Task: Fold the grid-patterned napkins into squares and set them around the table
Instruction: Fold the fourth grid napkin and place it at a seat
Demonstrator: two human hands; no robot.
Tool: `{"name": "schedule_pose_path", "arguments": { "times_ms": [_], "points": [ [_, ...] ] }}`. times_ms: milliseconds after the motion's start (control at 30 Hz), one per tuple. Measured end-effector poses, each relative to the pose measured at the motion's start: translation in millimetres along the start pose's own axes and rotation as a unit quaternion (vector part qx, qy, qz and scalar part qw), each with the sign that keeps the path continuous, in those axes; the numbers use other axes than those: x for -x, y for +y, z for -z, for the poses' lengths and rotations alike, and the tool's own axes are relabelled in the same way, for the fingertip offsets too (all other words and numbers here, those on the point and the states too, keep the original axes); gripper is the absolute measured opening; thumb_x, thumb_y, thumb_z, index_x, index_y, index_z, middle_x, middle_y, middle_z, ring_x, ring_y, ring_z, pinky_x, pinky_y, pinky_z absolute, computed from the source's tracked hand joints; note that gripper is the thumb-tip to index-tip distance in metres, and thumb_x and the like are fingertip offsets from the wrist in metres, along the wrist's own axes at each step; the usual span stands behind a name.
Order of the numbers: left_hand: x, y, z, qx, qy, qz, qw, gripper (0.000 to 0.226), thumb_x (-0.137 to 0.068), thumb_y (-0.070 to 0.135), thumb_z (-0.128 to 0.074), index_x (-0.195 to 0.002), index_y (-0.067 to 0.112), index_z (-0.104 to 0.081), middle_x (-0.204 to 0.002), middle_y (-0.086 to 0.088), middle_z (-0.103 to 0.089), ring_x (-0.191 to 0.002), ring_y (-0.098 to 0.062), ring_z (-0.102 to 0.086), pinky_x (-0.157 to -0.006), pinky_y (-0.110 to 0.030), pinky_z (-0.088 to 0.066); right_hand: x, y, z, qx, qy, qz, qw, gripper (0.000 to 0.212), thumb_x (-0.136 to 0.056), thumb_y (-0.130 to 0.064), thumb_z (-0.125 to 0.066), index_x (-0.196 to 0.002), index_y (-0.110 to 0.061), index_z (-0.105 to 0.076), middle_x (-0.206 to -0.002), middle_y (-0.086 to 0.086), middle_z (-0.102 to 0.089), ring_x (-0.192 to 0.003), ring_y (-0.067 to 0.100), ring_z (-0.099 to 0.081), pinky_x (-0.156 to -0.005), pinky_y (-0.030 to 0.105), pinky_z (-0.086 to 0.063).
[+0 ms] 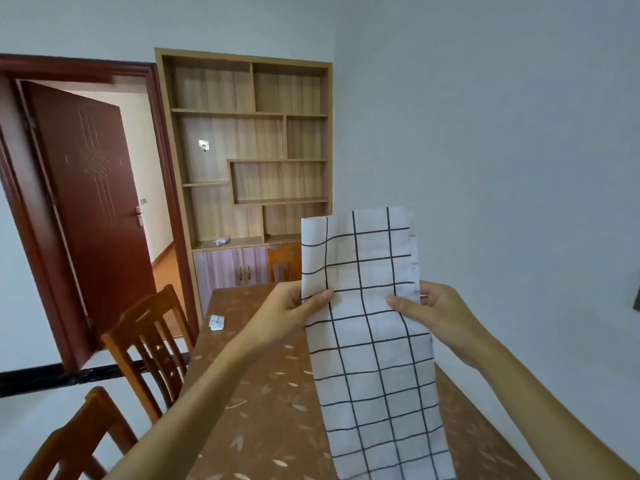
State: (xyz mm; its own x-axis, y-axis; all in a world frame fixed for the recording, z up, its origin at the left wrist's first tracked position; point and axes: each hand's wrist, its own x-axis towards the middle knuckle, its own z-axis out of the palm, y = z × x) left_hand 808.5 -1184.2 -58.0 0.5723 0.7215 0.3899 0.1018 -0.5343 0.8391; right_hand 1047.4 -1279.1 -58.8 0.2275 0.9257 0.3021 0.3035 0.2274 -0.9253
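Folding of the napkin [370, 341] is judged to be about halfway done. The cloth is held in the air above the surface [270, 393] as a long, narrow strip, with its upper end standing above the hands and its lower end hanging toward the near edge. The strip is pinched at its left edge by the left hand [294, 306] and at its right edge by the right hand [440, 310]. On each side the fingers [323, 295] are clamped on the cloth, with the thumb in front and the rest hidden behind. A second napkin [216, 322], already folded small, lies on the far left part of the surface, near a chair [149, 341]. For a clean square, the strip should be folded across its length, and the printed grid lines should be used as guides so that the short ends are brought level. The side edges should be kept aligned while the fold is made, and the crease should then be pressed flat on the surface. If the grip is slackened, the layers may slide apart.
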Motion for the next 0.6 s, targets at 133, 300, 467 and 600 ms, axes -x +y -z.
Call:
{"name": "schedule_pose_path", "arguments": {
  "times_ms": [133,300,467,600],
  "points": [
    [3.6,2.2,13.9,0.008,-0.021,0.004,1.000,0.024,-0.101,0.018,-0.056,-0.119,0.011,-0.069,-0.110,-0.005,-0.078,-0.100,-0.024,-0.075,-0.086,-0.054,-0.060,-1.5,0.7,6.2,-0.002,0.008,-0.018,1.000,0.020,-0.088,-0.032,-0.070,-0.104,-0.021,-0.076,-0.103,-0.011,-0.077,-0.101,0.000,-0.069,-0.103,0.027,-0.045],
    [2.3,0.5,18.4,0.027,0.010,0.012,1.000,0.021,-0.095,0.017,-0.064,-0.114,0.011,-0.072,-0.104,-0.005,-0.079,-0.095,-0.025,-0.076,-0.086,-0.056,-0.059,-5.9,-1.7,5.1,-0.006,-0.009,-0.017,1.000,0.022,-0.093,-0.031,-0.064,-0.103,-0.013,-0.068,-0.085,-0.012,-0.067,-0.074,-0.018,-0.063,-0.095,0.026,-0.037],
    [-3.3,-1.7,19.0,0.043,0.037,0.009,0.998,0.022,-0.092,0.015,-0.069,-0.113,0.011,-0.073,-0.104,-0.007,-0.079,-0.098,-0.027,-0.076,-0.093,-0.054,-0.057,-11.7,-1.8,6.6,-0.014,-0.014,-0.021,1.000,0.048,-0.087,-0.040,-0.071,-0.128,-0.015,-0.063,-0.122,-0.004,-0.070,-0.112,0.012,-0.066,-0.107,0.039,-0.046],
    [-6.7,-4.8,21.5,0.018,0.038,-0.006,0.999,0.019,-0.094,0.012,-0.067,-0.112,0.013,-0.073,-0.101,-0.009,-0.079,-0.095,-0.031,-0.075,-0.082,-0.046,-0.062,-12.5,2.6,13.7,-0.026,-0.022,0.017,0.999,0.021,-0.096,-0.012,-0.061,-0.099,-0.023,-0.078,-0.095,-0.004,-0.077,-0.089,0.018,-0.072,-0.080,0.028,-0.053]
  ]
}}
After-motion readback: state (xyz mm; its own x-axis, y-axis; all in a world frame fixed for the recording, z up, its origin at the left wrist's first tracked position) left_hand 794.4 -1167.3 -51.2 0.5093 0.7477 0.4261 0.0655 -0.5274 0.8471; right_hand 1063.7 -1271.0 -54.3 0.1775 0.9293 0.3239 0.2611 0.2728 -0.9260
